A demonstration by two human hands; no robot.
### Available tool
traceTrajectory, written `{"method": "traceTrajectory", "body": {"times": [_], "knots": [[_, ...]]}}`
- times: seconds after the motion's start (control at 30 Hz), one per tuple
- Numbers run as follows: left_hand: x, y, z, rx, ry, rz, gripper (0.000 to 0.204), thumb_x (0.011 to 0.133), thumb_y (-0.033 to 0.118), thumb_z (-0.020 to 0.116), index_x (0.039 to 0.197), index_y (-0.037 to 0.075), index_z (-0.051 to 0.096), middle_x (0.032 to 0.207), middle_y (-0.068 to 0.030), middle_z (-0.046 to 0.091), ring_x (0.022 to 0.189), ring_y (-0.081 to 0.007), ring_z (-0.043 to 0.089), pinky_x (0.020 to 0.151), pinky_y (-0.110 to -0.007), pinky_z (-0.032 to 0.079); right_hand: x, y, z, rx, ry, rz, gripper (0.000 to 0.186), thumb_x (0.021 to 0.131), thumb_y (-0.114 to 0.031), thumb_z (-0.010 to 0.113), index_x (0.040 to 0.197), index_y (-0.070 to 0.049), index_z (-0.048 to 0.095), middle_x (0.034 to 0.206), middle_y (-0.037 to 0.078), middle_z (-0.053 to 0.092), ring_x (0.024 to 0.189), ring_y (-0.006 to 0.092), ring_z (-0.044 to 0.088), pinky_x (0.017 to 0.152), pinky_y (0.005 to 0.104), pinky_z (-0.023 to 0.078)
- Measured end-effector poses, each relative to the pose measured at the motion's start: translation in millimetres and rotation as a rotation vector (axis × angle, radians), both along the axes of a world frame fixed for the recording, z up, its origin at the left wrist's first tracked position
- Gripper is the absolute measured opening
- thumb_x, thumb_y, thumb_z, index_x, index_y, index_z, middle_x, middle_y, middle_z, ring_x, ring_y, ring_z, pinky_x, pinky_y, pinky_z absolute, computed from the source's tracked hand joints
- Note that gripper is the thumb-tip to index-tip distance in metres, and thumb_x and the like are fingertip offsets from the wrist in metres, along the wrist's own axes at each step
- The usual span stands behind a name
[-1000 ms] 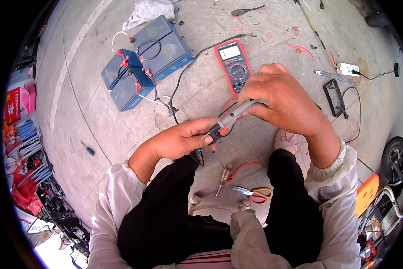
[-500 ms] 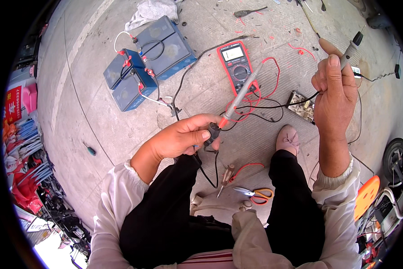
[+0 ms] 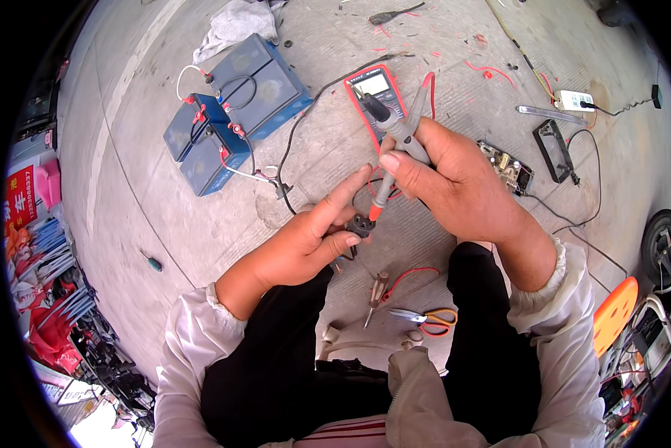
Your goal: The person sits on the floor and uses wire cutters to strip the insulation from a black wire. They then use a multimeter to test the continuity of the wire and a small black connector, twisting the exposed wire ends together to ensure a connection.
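My left hand is closed around a black round plug connector, its face with holes turned up. A grey test probe with a red collar stands slanted with its lower end at the connector; whether the tip is inside is hidden. My right hand grips a grey test probe with a black collar, its tip pointing up and away to the left. The two probes cross close to my right fingers, and I cannot tell whether these also touch the red one. Behind them lies a red multimeter, partly covered.
Several blue batteries wired together lie at the far left, near a grey cloth. A circuit board, black case and white adapter lie right. Scissors and a screwdriver lie between my legs.
My right hand has come down and left with the black probe, from the far right to beside the connector. The probe now points left. My left hand has turned the connector's face upward.
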State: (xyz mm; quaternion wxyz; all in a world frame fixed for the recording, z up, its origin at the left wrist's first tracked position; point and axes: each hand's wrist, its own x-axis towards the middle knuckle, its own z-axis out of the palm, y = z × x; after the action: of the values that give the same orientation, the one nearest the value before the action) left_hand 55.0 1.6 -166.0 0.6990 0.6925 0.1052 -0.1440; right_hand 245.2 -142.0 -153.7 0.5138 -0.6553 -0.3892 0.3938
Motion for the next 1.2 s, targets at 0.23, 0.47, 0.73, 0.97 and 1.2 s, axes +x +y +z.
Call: {"method": "traceTrajectory", "body": {"times": [0.23,0.47,0.73,0.97,1.2], "knots": [[1,-2,-3,0.367,-0.197,-0.197,0.074,0.085,-0.001,0.063,0.149,0.014,0.031,0.103,-0.0199,0.064,0.087,-0.0352,0.065,0.077,-0.038,0.05,5,8,-8,-0.073,-0.102,0.178,0.036,0.094,-0.028,0.06,0.082,0.002,0.045,0.071,0.021,0.049,0.065,0.0344,0.049,0.062,0.0423,0.041],[-4,1,-2,0.22,0.029,-0.121,0.061,0.086,-0.005,0.06,0.14,0.011,0.037,0.098,-0.0165,0.065,0.081,-0.0261,0.065,0.068,-0.032,0.049,-1,12,-7,-0.05,-0.165,0.221,0.035,0.096,-0.031,0.057,0.087,0.002,0.049,0.071,0.02,0.052,0.067,0.0341,0.055,0.063,0.041,0.043],[-1,16,-16,-0.146,0.16,0.286,0.06,0.095,0.002,0.053,0.142,0.015,0.019,0.097,-0.0129,0.068,0.057,-0.0031,0.05,0.049,-0.017,0.04,-10,-24,-3,0.023,0.173,-0.01,0.017,0.095,-0.009,0.054,0.11,0.0,0.055,0.087,0.008,0.054,0.076,0.0128,0.052,0.07,0.0289,0.044],[0,11,-20,-0.076,0.112,0.558,0.06,0.097,0.005,0.053,0.145,0.016,0.018,0.102,-0.0147,0.066,0.051,-0.0025,0.043,0.046,-0.016,0.038,-56,-38,-13,-0.101,0.448,0.237,0.024,0.098,-0.021,0.056,0.112,-0.002,0.056,0.085,0.008,0.053,0.074,0.0148,0.051,0.07,0.0291,0.045],[6,0,-25,-0.16,0.092,0.662,0.059,0.096,0.003,0.051,0.142,0.017,0.018,0.102,-0.0114,0.067,0.057,-0.0045,0.047,0.048,-0.018,0.038,-101,-23,-29,-0.096,0.686,0.036,0.026,0.094,-0.009,0.059,0.12,-0.006,0.054,0.084,0.0,0.051,0.073,0.0071,0.048,0.068,0.0246,0.044]]}}
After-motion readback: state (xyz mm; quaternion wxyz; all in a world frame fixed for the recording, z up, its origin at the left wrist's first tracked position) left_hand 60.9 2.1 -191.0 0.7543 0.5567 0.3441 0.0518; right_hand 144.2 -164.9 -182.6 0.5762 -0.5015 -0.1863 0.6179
